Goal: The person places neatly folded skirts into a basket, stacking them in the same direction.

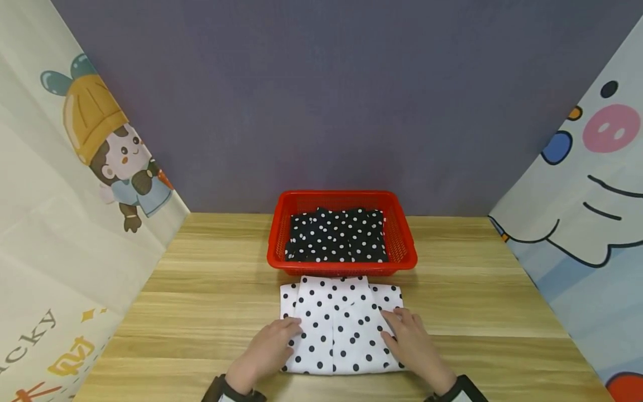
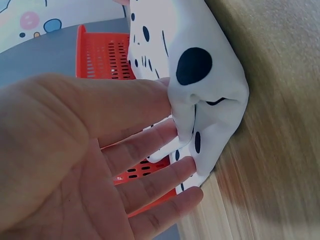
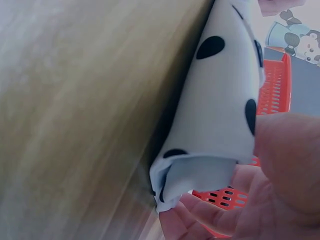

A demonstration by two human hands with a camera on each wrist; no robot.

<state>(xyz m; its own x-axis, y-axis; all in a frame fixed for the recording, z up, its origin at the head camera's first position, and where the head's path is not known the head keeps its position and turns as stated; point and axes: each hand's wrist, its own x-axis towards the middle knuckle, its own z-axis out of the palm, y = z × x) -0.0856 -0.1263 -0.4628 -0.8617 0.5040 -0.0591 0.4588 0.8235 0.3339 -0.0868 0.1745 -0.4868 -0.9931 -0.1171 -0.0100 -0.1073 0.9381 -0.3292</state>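
Observation:
A folded white garment with black dots (image 1: 346,335) lies on the table, with a line down its middle. At its left edge is my left hand (image 1: 268,346), whose thumb and fairly straight fingers touch the folded cloth (image 2: 215,120). On the opposite edge, my right hand (image 1: 414,346) touches the garment with thumb and spread fingers. The right wrist view shows the rolled-looking layers of the cloth (image 3: 215,105) at that side, with fingertips near the lower corner. Behind the garment stands a red plastic basket (image 1: 343,268) holding black cloth with white dots (image 1: 336,237).
The wooden table (image 1: 211,279) extends to both sides of the basket and garment. A grey-blue panel (image 1: 326,100) rises behind the table. Cartoon-printed sheets flank it, with a child figure (image 1: 120,151) on the left and a pig snout (image 1: 611,128) on the right.

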